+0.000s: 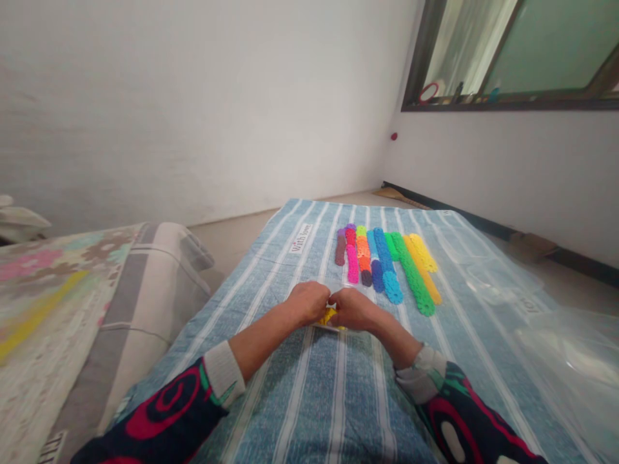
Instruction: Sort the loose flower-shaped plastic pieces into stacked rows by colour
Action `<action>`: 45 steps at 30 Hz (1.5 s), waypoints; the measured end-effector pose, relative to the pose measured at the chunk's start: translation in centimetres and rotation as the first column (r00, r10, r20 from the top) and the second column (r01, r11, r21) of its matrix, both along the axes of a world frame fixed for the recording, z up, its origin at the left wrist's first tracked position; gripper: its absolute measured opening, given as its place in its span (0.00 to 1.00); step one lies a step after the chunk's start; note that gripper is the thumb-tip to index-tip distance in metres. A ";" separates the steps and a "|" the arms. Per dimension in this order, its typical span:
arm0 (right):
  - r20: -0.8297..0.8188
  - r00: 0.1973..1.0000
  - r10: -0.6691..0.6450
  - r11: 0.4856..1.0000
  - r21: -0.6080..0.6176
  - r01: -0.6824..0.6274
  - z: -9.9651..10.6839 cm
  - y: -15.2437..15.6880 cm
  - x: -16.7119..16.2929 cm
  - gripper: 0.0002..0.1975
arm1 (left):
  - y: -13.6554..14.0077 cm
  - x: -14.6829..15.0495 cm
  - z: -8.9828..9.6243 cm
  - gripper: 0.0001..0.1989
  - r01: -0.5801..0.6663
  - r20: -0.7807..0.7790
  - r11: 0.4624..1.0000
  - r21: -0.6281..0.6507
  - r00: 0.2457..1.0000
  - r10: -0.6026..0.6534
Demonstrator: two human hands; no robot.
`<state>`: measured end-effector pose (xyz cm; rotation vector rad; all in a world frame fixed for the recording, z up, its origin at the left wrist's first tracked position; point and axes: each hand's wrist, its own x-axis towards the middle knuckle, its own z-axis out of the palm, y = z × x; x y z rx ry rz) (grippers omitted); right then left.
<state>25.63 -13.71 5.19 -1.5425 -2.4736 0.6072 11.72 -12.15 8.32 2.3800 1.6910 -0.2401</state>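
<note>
My left hand [309, 303] and my right hand [354, 308] meet at the middle of the cloth-covered table, fingers curled in and almost touching. Both seem to grip a clear plastic bag [352, 285], whose edges show behind and below them. Small yellow crocheted pieces [329, 316] show between the hands, at the bag; my fingers partly hide them. Just beyond lie rows of overlapping crocheted flowers, among them a pink row [353, 264], a blue row [387, 265], a green row [414, 277] and a yellow row [423, 252].
A striped blue cloth [271, 361] covers the table. Clear plastic bags [570, 348] lie along its right side. To the left stands a surface under a floral cover [43, 283], with a yellow strip [43, 316] on it. White walls and a window [532, 51] are behind.
</note>
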 end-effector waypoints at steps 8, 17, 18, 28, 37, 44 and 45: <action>-0.036 0.998 0.044 0.995 -0.093 -0.047 0.3 0.4 1.5 0.20 | -0.1 -0.7 0.5 0.19 0.237 -0.058 0.971 -0.040 0.969 -0.239; -0.070 0.993 0.093 0.979 -0.174 -0.104 0.3 0.6 2.4 0.26 | -0.1 -0.6 0.3 0.17 0.310 -0.058 0.949 -0.060 0.948 -0.313; -0.068 0.993 0.096 0.979 -0.174 -0.106 0.3 0.6 2.4 0.27 | -0.1 -0.6 0.3 0.17 0.316 -0.063 0.947 -0.061 0.946 -0.319; 0.037 0.992 0.124 0.984 -0.131 -0.119 0.5 0.8 2.4 0.28 | 0.7 -0.7 -0.3 0.16 0.376 -0.019 0.922 -0.092 0.925 -0.379; 0.144 0.979 0.145 0.985 -0.116 -0.129 1.0 0.7 2.3 0.26 | 1.0 -0.8 -0.4 0.13 0.409 0.101 0.901 -0.144 0.912 -0.397; 0.182 0.969 0.169 0.983 -0.103 -0.152 0.7 1.1 2.3 0.24 | 1.0 -1.1 -0.9 0.11 0.404 0.114 0.906 -0.128 0.913 -0.391; 0.184 0.967 0.174 0.982 -0.101 -0.157 0.7 1.1 2.3 0.24 | 0.9 -1.1 -0.9 0.11 0.401 0.111 0.907 -0.133 0.915 -0.388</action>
